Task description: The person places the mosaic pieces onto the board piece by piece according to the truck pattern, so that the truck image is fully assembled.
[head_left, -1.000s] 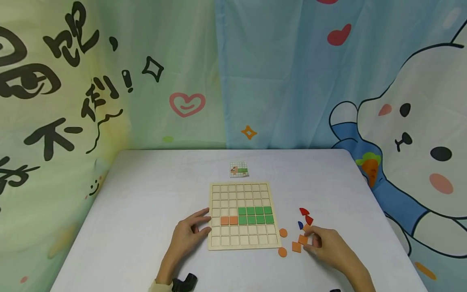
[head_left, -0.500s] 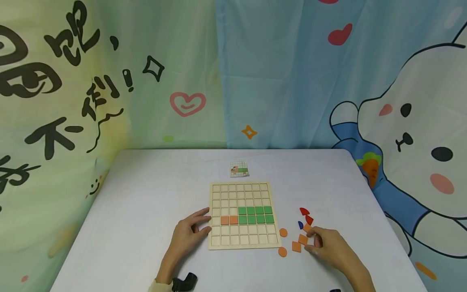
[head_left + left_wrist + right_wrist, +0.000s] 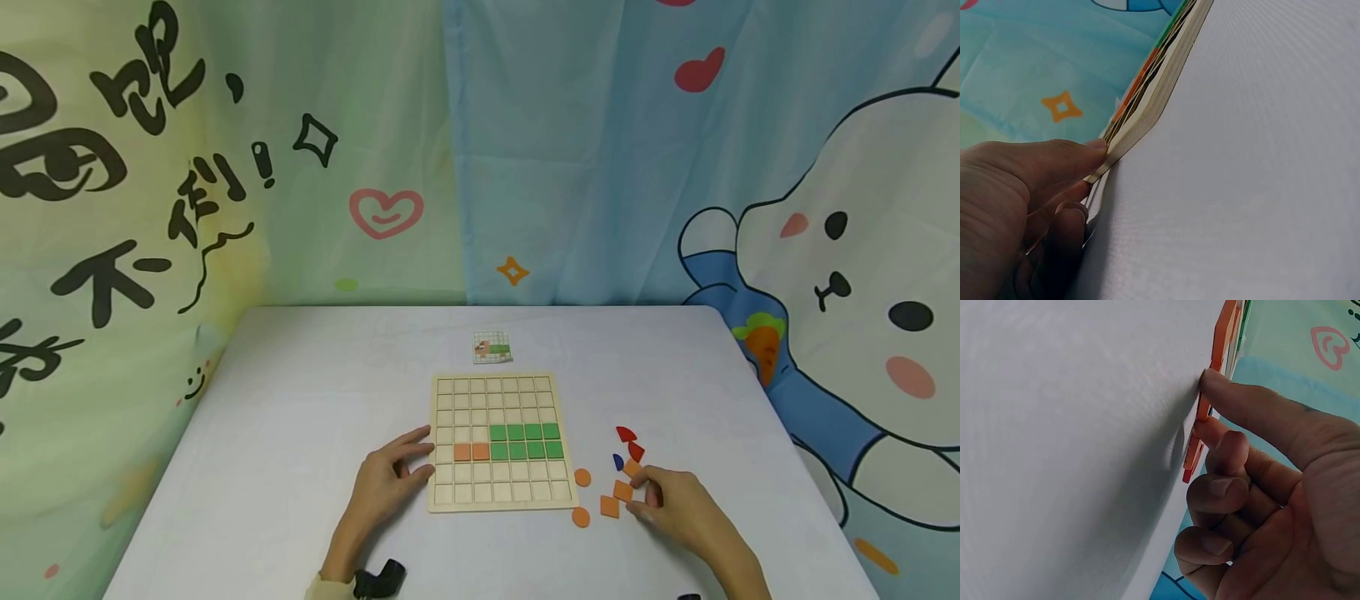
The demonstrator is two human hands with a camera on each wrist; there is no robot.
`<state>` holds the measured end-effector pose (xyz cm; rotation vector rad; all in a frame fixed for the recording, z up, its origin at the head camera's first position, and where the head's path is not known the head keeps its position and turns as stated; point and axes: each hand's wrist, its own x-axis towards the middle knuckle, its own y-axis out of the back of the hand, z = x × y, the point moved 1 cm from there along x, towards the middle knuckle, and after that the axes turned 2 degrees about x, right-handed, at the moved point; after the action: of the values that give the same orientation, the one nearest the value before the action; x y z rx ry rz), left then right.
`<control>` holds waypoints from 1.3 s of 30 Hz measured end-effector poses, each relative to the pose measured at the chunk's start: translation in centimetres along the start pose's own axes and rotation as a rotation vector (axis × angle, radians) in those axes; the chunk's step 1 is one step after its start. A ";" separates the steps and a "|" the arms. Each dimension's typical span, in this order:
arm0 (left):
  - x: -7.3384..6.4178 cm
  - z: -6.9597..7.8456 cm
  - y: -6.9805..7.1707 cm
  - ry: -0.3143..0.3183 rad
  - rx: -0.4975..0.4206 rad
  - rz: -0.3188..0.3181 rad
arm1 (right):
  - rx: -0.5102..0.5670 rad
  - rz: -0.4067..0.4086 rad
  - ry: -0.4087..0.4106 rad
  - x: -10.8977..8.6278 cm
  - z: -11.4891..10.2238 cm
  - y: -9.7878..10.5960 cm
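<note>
A pale wooden grid board (image 3: 498, 487) lies mid-table, with several green squares (image 3: 532, 452) and two orange squares (image 3: 471, 452) set in its cells. My left hand (image 3: 384, 483) touches its left edge with the fingertips and thumb; in the left wrist view the thumb (image 3: 1066, 159) meets the board's corner. My right hand (image 3: 678, 510) rests right of the board, thumb and index finger apart beside a loose orange square (image 3: 622, 492). In the right wrist view that orange tile (image 3: 1204, 407) shows between thumb and index fingertips; the other fingers curl loosely.
More loose pieces lie right of the board: orange squares (image 3: 610, 507), orange discs (image 3: 582, 477), red pieces (image 3: 626, 434) and a blue one (image 3: 618, 462). A small card with a printed grid picture (image 3: 491, 347) lies behind the board. A patterned curtain (image 3: 570, 167) hangs beyond the table.
My right hand has shifted very slightly right and up, its fingertips a little farther from the orange squares. The left hand, board and loose pieces look the same.
</note>
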<state>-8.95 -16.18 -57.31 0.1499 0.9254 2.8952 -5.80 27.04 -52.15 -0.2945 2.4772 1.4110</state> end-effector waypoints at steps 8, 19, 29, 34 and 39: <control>0.0 -0.1 0.0 -0.003 -0.009 0.002 | 0.006 0.000 0.011 0.0 0.2 0.1; 0.0 -0.1 0.0 0.004 -0.003 -0.001 | 0.005 0.026 0.036 -0.1 0.1 0.4; 0.0 0.0 0.0 -0.003 -0.001 0.000 | 0.031 0.042 0.037 0.1 -1.1 0.2; 0.0 0.0 0.0 -0.003 0.006 0.002 | 0.042 0.040 0.063 0.3 -1.9 0.1; 0.0 0.0 -0.1 -0.001 0.006 0.005 | 0.078 0.053 0.114 0.5 -2.5 -0.4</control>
<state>-8.94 -16.15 -57.36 0.1552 0.9353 2.8969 -6.46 24.69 -51.42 -0.3029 2.6430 1.3493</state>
